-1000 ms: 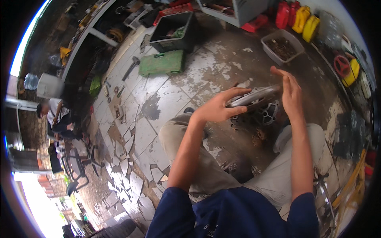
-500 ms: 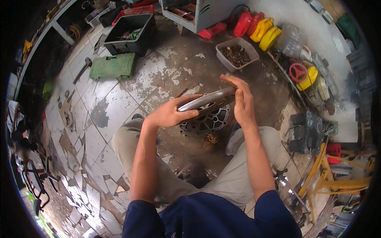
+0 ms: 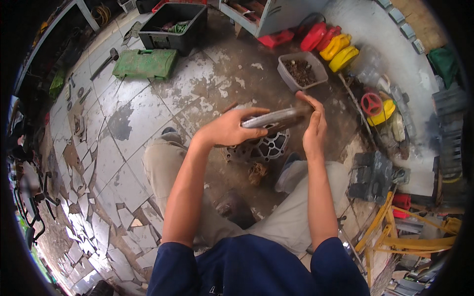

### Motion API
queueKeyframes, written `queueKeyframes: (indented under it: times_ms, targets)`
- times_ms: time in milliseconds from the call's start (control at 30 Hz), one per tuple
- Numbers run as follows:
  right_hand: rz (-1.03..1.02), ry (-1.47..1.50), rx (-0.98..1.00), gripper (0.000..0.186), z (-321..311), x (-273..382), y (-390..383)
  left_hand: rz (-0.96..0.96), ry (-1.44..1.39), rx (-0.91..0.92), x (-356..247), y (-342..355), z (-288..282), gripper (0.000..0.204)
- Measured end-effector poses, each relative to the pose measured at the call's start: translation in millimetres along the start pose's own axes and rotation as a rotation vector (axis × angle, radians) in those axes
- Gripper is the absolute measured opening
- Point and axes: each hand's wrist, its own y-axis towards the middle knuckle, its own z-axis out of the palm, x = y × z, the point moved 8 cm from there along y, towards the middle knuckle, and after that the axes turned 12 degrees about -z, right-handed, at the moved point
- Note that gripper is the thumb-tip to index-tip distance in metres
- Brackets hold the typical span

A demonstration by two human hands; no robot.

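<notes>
My left hand (image 3: pixel 228 129) grips a flat grey metal plate (image 3: pixel 274 119) by its left end, held level above the floor. My right hand (image 3: pixel 313 126) presses its palm and fingers against the plate's right end. Directly below the plate lies a round metal housing with spokes (image 3: pixel 265 146) on the floor between my knees. A small brown clump (image 3: pixel 256 171) sits just in front of it.
A grey tub of small dark parts (image 3: pixel 302 70) stands beyond my hands. A green case (image 3: pixel 145 62) and a black crate (image 3: pixel 174 19) lie far left. Red and yellow canisters (image 3: pixel 330 41) line the wall. Dark engine parts (image 3: pixel 373 173) and a yellow frame (image 3: pixel 395 236) sit at right.
The view has swung toward the floor and right. Both hands stay on the plate, which now sits more level above the round housing.
</notes>
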Motion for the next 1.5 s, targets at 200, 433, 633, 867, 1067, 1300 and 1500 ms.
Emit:
queueKeyframes:
  times_ms: [200, 433, 633, 867, 1067, 1300, 1500]
  targets:
    - [0.108, -0.046, 0.012, 0.045, 8.5, -24.0, 9.5, -0.05, 0.003, -0.156, -2.6, -4.8, -9.8, 0.057]
    - [-0.031, -0.114, -0.003, 0.03, 3.2, -28.0, 11.5, -0.011, 0.182, -0.391, -18.3, -17.2, -12.6, 0.057]
    - [0.119, -0.071, -0.066, 0.044, -4.9, -43.2, 3.5, -0.564, 0.632, 0.011, 70.0, -36.7, -22.2, 0.051]
    - [-0.154, -0.074, -0.092, 0.038, -2.4, -13.5, 13.4, -0.525, 0.741, -0.045, 79.9, -38.7, -27.0, 0.044]
    - [-0.086, -0.144, -0.097, 0.031, -18.4, -34.8, 15.3, -0.569, 0.777, -0.252, 21.4, -28.6, -16.2, 0.051]
    - [-0.233, -0.28, -0.267, 0.022, -34.9, -33.5, 17.2, -0.255, 0.513, -0.464, -4.7, -13.0, -4.9, 0.04]
    - [-0.34, -0.335, -0.259, 0.015, -35.6, -14.3, 20.4, -0.015, 0.546, -0.456, -3.1, -4.5, 6.2, 0.037]
